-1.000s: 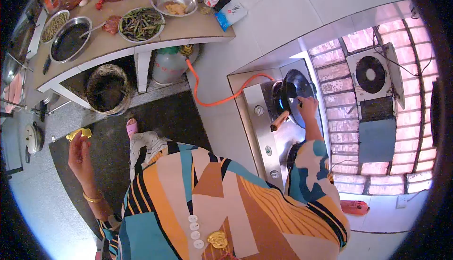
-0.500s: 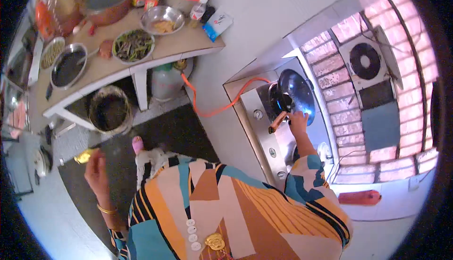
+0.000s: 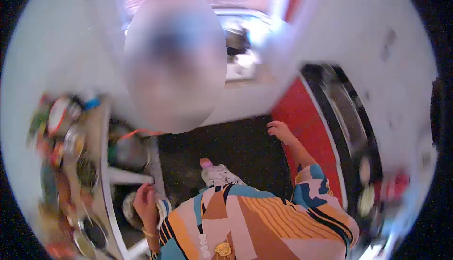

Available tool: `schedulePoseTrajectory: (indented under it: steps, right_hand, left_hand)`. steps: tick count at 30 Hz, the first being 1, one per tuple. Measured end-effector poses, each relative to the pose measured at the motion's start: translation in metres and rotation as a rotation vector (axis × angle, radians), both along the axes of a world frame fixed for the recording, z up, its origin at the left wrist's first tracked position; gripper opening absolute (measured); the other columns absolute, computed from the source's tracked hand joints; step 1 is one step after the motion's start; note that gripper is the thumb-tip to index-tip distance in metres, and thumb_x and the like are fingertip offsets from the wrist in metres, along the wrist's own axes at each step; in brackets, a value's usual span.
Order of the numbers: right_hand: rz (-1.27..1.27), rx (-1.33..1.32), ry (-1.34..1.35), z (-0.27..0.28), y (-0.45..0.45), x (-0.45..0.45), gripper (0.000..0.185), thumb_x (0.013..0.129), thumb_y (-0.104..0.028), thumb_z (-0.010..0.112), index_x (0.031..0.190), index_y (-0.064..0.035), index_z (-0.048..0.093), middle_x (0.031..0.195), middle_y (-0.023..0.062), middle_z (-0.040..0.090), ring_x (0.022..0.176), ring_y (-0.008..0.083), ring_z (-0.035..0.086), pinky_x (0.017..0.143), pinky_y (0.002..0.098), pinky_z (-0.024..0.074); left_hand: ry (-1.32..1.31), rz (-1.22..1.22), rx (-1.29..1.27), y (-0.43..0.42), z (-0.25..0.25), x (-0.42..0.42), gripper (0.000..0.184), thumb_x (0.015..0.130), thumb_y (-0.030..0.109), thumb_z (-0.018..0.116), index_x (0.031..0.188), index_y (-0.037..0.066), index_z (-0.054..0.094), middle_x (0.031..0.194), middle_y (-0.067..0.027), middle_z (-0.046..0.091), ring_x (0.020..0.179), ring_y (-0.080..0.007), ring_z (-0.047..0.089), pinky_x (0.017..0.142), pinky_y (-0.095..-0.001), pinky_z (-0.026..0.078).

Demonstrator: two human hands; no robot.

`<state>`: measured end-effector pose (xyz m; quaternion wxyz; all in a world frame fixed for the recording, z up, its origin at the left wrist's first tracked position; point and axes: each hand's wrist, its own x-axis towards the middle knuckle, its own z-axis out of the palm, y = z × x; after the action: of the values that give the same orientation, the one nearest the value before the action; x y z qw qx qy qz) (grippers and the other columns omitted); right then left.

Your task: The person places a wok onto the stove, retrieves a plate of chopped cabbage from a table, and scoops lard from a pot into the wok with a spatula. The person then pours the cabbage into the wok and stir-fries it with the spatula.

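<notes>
Hanging near the counter [image 3: 97, 130], the left hand [image 3: 145, 204], grip unclear, could bump its edge if swung; the right hand [image 3: 280, 131] is loosely spread.

A passage runs over the dark floor mat [image 3: 245, 151] between a crowded tan-topped counter [image 3: 100, 127], left, and a flat red cabinet front [image 3: 309, 127], right, close by the right hand [image 3: 279, 131]. The counter's straight white leg [image 3: 128, 176] and a round grey bucket [image 3: 129, 208] obstruct sideways reach near the left hand [image 3: 145, 202]; the view ahead is partly blurred.
</notes>
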<state>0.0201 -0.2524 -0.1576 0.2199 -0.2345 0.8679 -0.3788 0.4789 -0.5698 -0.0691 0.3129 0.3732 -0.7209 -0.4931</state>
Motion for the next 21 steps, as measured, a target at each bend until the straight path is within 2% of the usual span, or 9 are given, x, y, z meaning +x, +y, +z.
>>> schedulePoseTrajectory:
  steps: [1, 3, 6, 9, 11, 12, 15, 17, 21]
  right_hand:
    - [-0.145, -0.163, -0.344, 0.013, 0.035, 0.049, 0.032, 0.075, -0.013, 0.052, 0.105, -0.0026, 0.051, 0.080, 0.0083, 0.060, 0.072, 0.0126, 0.055, 0.060, 0.0250, 0.0434]
    - [-0.415, -0.164, -0.447, -0.009, 0.119, 0.112, 0.031, 0.074, -0.012, 0.051, 0.104, -0.0026, 0.051, 0.082, 0.0098, 0.060, 0.072, 0.0156, 0.056, 0.062, 0.0261, 0.0438]
    - [-0.822, -0.553, -0.494, 0.015, 0.219, 0.191, 0.033, 0.074, -0.011, 0.051, 0.105, -0.0031, 0.050, 0.083, 0.0103, 0.059, 0.072, 0.0172, 0.057, 0.062, 0.0285, 0.0446]
    - [-1.203, -0.758, -0.391, 0.051, 0.301, 0.233, 0.030, 0.075, -0.011, 0.049, 0.103, -0.0038, 0.049, 0.082, 0.0108, 0.059, 0.071, 0.0188, 0.057, 0.061, 0.0315, 0.0453]
    - [-1.406, -1.131, -0.154, 0.018, 0.379, 0.247, 0.026, 0.075, -0.010, 0.047, 0.100, -0.0026, 0.050, 0.080, 0.0116, 0.058, 0.068, 0.0200, 0.056, 0.058, 0.0328, 0.0457]
    - [-1.560, -1.167, -0.032, 0.016, 0.418, 0.254, 0.023, 0.076, -0.009, 0.046, 0.097, -0.0015, 0.050, 0.078, 0.0118, 0.058, 0.066, 0.0207, 0.056, 0.057, 0.0326, 0.0459]
    - [-1.922, -1.205, 0.227, -0.015, 0.545, 0.276, 0.017, 0.078, -0.010, 0.045, 0.091, 0.0010, 0.047, 0.076, 0.0132, 0.056, 0.064, 0.0227, 0.055, 0.056, 0.0335, 0.0473]
    - [-1.916, -1.211, 0.196, -0.034, 0.614, 0.291, 0.016, 0.078, -0.011, 0.045, 0.088, 0.0024, 0.045, 0.076, 0.0145, 0.054, 0.063, 0.0241, 0.055, 0.056, 0.0345, 0.0484]
    - [-1.759, -1.325, -0.006, -0.044, 0.695, 0.305, 0.019, 0.079, -0.013, 0.043, 0.089, 0.0031, 0.042, 0.094, 0.0219, 0.049, 0.082, 0.0310, 0.053, 0.068, 0.0375, 0.0493]
  left_hand:
    - [-0.017, -0.102, 0.016, 0.002, -0.001, -0.007, 0.025, 0.080, 0.007, 0.050, 0.104, -0.002, 0.052, 0.086, -0.0063, 0.057, 0.077, -0.0109, 0.053, 0.069, -0.0224, 0.043]
    - [-0.065, -0.300, 0.068, 0.022, 0.001, -0.018, 0.025, 0.081, 0.008, 0.050, 0.104, -0.002, 0.052, 0.087, -0.0064, 0.057, 0.077, -0.0110, 0.053, 0.069, -0.0222, 0.043]
    - [-0.021, -0.588, 0.224, 0.042, -0.029, -0.033, 0.026, 0.081, 0.008, 0.050, 0.105, -0.001, 0.051, 0.086, -0.0057, 0.056, 0.075, -0.0103, 0.053, 0.067, -0.0219, 0.044]
    - [-0.038, -0.785, 0.233, 0.088, -0.012, -0.066, 0.026, 0.081, 0.008, 0.051, 0.106, 0.000, 0.051, 0.085, -0.0059, 0.056, 0.071, -0.0099, 0.053, 0.061, -0.0204, 0.043]
    - [-0.073, -0.888, 0.125, 0.115, -0.013, -0.086, 0.025, 0.081, 0.008, 0.051, 0.105, 0.000, 0.051, 0.084, -0.0065, 0.056, 0.070, -0.0101, 0.053, 0.060, -0.0200, 0.043]
    - [-0.105, -0.917, 0.075, 0.139, 0.001, -0.090, 0.025, 0.082, 0.008, 0.050, 0.105, 0.001, 0.051, 0.085, -0.0073, 0.056, 0.070, -0.0105, 0.053, 0.060, -0.0206, 0.044]
    - [-0.083, -0.895, 0.228, 0.198, 0.001, -0.120, 0.025, 0.082, 0.009, 0.049, 0.106, 0.001, 0.051, 0.085, -0.0073, 0.056, 0.070, -0.0111, 0.054, 0.060, -0.0217, 0.045]
    - [-0.111, -0.954, 0.282, 0.244, 0.003, -0.146, 0.026, 0.083, 0.009, 0.048, 0.107, 0.002, 0.050, 0.086, -0.0076, 0.057, 0.071, -0.0116, 0.054, 0.060, -0.0224, 0.045]
    - [-0.204, -1.124, 0.373, 0.346, -0.003, -0.198, 0.027, 0.083, 0.008, 0.048, 0.109, 0.003, 0.049, 0.086, -0.0080, 0.057, 0.071, -0.0126, 0.055, 0.061, -0.0233, 0.045]
